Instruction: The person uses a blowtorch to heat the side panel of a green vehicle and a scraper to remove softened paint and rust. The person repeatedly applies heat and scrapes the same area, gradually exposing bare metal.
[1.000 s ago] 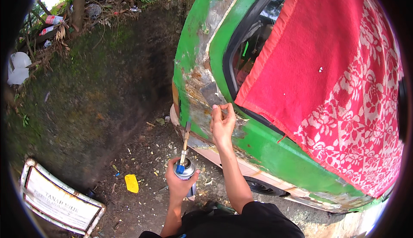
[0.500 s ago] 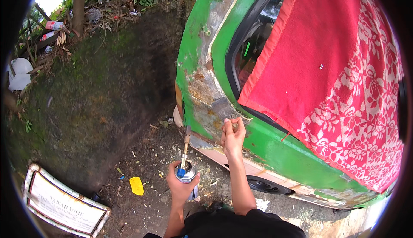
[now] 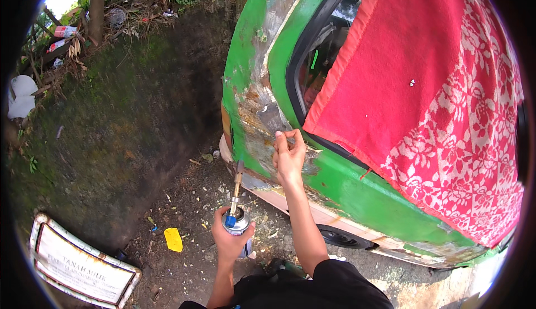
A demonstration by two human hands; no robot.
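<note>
My left hand [image 3: 229, 237] is closed around the can of a gas torch [image 3: 244, 246]. The torch has a blue knob and a brass tube, and its metal nozzle [image 3: 239, 169] points toward the car's lower corner; no flame can be made out. My right hand [image 3: 288, 155] is pinched on a flat grey scraper [image 3: 272, 118], whose handle is hidden by the fingers. The scraper lies against a worn patch of bare metal and flaking paint on the green car's [image 3: 357, 189] rear corner pillar.
A red floral cloth [image 3: 413, 102] drapes over the car and part of its window [image 3: 326, 52]. A mossy earth bank [image 3: 123, 113] rises at left. On the gravelly ground are a rusty-framed white sign [image 3: 84, 264] and a yellow scrap [image 3: 173, 239]. A wheel [image 3: 340, 236] shows below the car.
My right hand and the scraper have moved up and left along the worn patch. The left hand still holds the torch, and the whole view has shifted slightly.
</note>
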